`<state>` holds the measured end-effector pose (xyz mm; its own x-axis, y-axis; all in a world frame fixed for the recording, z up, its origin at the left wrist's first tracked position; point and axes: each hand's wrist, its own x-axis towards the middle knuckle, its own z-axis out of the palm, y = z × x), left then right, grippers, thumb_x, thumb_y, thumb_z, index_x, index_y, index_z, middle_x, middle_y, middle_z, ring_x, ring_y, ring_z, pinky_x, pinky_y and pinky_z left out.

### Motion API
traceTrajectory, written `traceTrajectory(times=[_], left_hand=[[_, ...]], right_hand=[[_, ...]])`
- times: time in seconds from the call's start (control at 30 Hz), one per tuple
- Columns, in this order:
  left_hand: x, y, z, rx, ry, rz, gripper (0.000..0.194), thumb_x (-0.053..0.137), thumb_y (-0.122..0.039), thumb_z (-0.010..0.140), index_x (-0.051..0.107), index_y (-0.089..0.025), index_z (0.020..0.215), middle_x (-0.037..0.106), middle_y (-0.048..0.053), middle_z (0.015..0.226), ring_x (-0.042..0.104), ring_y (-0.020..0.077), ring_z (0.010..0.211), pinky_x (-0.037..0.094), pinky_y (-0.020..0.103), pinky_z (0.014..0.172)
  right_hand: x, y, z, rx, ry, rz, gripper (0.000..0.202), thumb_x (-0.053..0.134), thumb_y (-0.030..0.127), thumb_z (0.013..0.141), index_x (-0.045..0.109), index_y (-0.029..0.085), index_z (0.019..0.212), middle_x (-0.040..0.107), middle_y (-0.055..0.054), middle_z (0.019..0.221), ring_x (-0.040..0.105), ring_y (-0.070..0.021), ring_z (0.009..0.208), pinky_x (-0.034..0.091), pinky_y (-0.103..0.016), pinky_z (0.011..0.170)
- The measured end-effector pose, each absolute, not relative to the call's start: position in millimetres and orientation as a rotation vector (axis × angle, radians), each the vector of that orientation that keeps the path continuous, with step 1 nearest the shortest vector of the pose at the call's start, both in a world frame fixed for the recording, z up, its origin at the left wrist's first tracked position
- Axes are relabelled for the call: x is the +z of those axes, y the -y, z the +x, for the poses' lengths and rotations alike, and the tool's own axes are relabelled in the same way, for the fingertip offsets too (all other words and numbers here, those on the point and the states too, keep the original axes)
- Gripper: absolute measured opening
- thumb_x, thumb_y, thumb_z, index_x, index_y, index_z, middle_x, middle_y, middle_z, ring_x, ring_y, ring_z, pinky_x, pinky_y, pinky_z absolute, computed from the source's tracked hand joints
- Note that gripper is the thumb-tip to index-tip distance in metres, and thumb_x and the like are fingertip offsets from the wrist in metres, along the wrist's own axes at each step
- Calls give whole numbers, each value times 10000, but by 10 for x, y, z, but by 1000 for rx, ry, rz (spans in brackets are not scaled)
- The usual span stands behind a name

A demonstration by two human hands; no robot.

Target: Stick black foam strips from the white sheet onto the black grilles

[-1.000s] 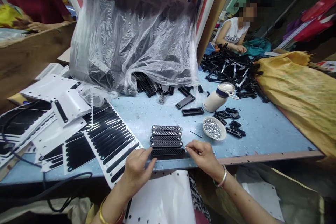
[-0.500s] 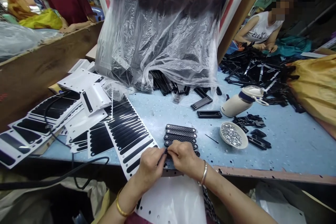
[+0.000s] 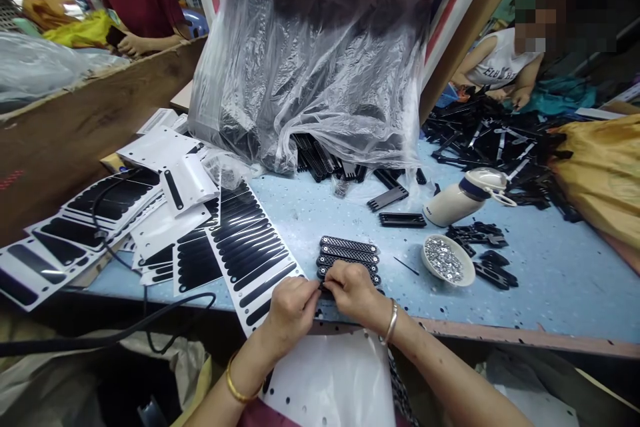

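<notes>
Silver discs [image 3: 374, 249] sit on my bars [image 3: 349, 244]; what's left hides behind my left hand [image 3: 291, 307] and right hand [image 3: 356, 292], fingers pinched, on what I can't tell.

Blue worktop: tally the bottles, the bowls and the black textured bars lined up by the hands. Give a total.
Cream bottle with dark-blue collar: 1
White round bowl of small silvery pieces: 1
Black textured bars: 4 countable; the right hand may hide more
Total: 6 countable
</notes>
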<state>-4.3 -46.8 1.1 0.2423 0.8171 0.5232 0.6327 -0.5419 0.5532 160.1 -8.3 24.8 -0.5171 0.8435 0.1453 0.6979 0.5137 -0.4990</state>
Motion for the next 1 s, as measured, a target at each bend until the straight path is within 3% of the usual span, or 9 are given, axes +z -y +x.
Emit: traceTrajectory(times=[0.5,0.67,0.83,1.0], left_hand=[[-21,483,-10,1293,-1336,2270,141,499,-95,835,632,-132,863,579,37,612,537,165,564,436,289,547],[-18,472,-8,1320,-1322,2390,227,496,-85,852,637,-148,1020,641,52,682,599,172,614,466,290,574],[28,452,-22,1320,-1228,2613,284,473,-34,846,622,-145,1060,682,75,747,601,169,598,436,299,549],[20,345,-72,1351,-1038,2801,295,499,17,821,589,-99,1078,688,103,772,600,188,615,441,320,557]], right_hand=[[379,173,1609,273,2760,-1172,180,486,-8,710,578,145,734,578,-50,723,521,-157,616,329,-261,544],[399,240,1773,353,2503,-1122,221,422,9,803,584,151,751,544,-37,676,507,-148,578,365,-252,531],[445,325,2373,231,2149,-1200,229,418,95,902,632,143,967,560,-30,653,529,-147,564,422,-259,536],[439,227,3398,-158,1926,-1650,215,476,195,876,688,161,869,639,-74,696,616,-190,655,482,-290,612]])
